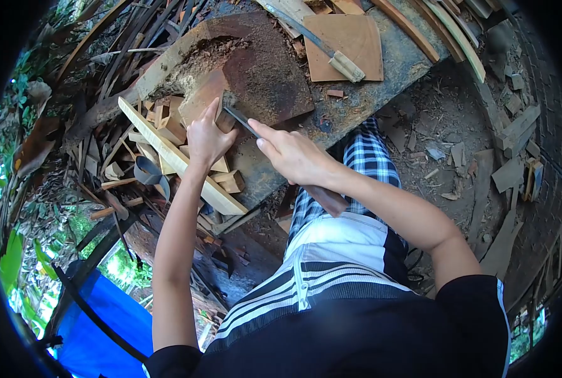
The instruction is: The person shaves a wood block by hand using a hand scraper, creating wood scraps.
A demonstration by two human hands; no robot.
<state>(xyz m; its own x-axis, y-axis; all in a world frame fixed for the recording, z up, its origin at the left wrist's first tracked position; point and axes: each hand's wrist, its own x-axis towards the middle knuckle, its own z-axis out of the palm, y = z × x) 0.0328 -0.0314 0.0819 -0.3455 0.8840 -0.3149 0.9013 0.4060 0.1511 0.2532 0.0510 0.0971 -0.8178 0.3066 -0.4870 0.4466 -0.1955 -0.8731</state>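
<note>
My left hand (209, 137) presses a pale wooden block (200, 96) against the dark, crumb-covered chopping block (262, 79), its index finger stretched along the wood and its thumb out to the side. In my right hand (296, 156) is a long knife (327, 199) with a wooden handle that sticks out behind the wrist toward my lap. Its narrow dark blade points up and left, and the tip lies right at the block's edge, close to my left fingers. The blade shows nearly edge-on.
Cut wood blocks (230, 181) and a long pale plank (173, 154) lie left of my hands. On the worktable (394, 69), a square board (350, 44) lies under another wooden-handled blade (346, 65). Wood scraps (517, 132) cover the ground at right. A blue tarp (104, 321) shows lower left.
</note>
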